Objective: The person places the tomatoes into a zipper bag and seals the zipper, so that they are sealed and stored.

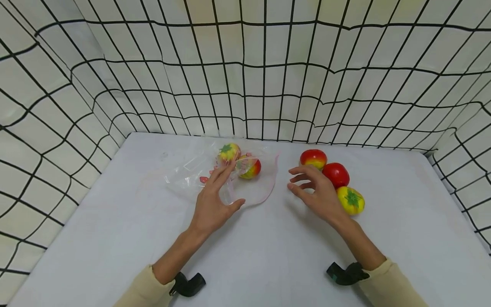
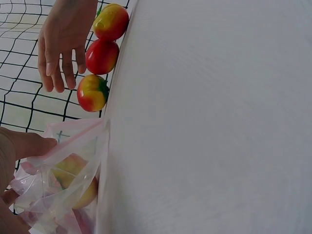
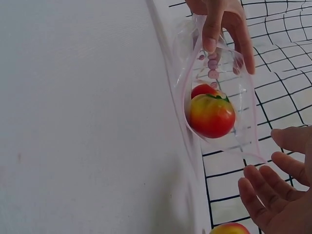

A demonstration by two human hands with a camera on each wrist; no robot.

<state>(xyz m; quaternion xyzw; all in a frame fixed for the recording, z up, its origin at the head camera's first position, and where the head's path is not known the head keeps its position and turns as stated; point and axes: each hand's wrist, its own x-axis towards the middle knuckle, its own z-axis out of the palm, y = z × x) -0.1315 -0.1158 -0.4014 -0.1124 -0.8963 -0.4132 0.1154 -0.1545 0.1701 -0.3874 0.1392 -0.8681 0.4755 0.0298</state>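
Observation:
A clear plastic bag with a pink edge lies on the table, its mouth toward the right. Inside are two red-and-yellow tomatoes with green leafy tops. My left hand rests at the bag, long fingers stretched over it and thumb spread apart near its mouth. To the right, my right hand hovers above the table with loosely bent fingers and nothing in it. Beside that hand sit three loose tomatoes: a red-and-yellow tomato, a red tomato and a yellow tomato, close together.
A white-covered table carries everything. White walls with a black grid net stand behind it and at both sides. A dark wrist device sits at the left sleeve, and another dark device at the right sleeve.

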